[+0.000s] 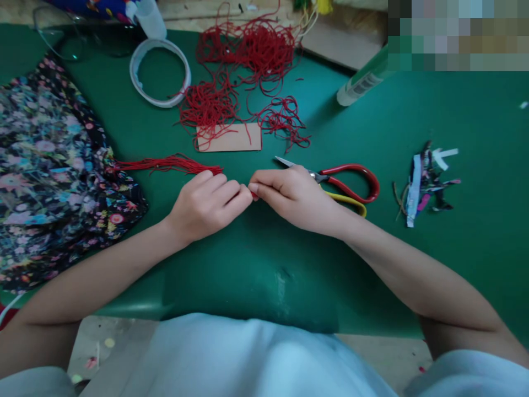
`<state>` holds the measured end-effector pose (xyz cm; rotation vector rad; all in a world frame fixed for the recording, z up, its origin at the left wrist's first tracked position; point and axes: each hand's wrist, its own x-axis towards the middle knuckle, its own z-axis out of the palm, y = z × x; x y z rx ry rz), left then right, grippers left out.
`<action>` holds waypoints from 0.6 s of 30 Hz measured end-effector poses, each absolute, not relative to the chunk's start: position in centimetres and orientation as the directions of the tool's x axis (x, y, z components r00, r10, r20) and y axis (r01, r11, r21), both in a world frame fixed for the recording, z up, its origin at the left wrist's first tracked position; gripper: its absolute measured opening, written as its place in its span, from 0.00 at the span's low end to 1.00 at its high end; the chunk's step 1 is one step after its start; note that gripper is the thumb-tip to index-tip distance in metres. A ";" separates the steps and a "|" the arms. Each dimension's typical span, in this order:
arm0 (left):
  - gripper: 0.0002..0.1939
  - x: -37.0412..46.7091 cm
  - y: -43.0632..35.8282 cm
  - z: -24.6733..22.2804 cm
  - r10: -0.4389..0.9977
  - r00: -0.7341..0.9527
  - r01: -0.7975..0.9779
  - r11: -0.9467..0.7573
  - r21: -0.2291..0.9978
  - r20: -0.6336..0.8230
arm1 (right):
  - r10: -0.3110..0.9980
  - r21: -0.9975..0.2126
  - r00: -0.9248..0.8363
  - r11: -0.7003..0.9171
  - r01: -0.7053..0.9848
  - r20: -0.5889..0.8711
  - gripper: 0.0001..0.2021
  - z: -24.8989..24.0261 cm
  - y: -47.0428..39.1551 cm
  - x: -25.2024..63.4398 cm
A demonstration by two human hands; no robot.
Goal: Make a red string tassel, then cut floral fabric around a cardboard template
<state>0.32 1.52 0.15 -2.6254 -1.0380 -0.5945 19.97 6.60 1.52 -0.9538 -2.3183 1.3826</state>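
My left hand [209,201] is closed round a bundle of red cord [177,164], whose loose strands trail out to the left across the green table. Against it, fingertip to fingertip, my right hand [289,193] pinches the end of the bundle, where a bit of red shows between the fingers. Most of the gripped part is hidden by my fingers. Scissors [351,182] with one red and one yellow handle lie partly under my right hand, their blade tip pointing left. Just beyond my hands sits a small tan card [229,138] with red strands across it.
Tangled red cord [264,47] heaps at the back, beside a roll of tape [131,71]. Floral fabric [49,176] covers the left side. A green-and-white tube [359,88] stands at back right, and fabric scraps [414,190] lie on the right of the table [264,264].
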 end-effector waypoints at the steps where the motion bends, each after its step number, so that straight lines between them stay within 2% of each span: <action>1: 0.09 0.3 1.5 -0.1 0.635 0.623 0.719 -0.694 -0.016 0.457 | 0.689 -0.836 -0.725 0.383 0.393 -0.025 0.12 1.4 6.3 19.9; 5: 0.08 0.5 1.2 -0.3 0.808 0.447 0.746 -0.573 0.340 0.384 | 0.693 -0.697 -0.684 0.606 0.383 0.227 0.09 0.7 5.4 20.0; 8: 0.19 0.8 1.1 0.0 0.891 0.376 0.715 -0.454 0.531 0.256 | 0.643 -0.575 -0.685 0.720 0.389 0.342 0.07 0.4 5.1 20.2; 10: 0.24 0.9 1.0 0.2 0.901 0.382 0.688 -0.426 0.588 0.206 | 0.584 -0.473 -0.704 0.792 0.385 0.404 0.08 0.4 5.0 20.4; 14: 0.17 0.8 1.2 0.3 0.880 0.420 0.632 -0.458 0.626 0.220 | 0.465 -0.289 -0.756 0.884 0.367 0.461 0.10 0.4 4.9 20.4; 18: 0.18 0.6 1.3 0.5 0.870 0.436 0.595 -0.469 0.653 0.228 | 0.451 -0.249 -0.744 0.893 0.376 0.493 0.10 0.5 4.9 20.4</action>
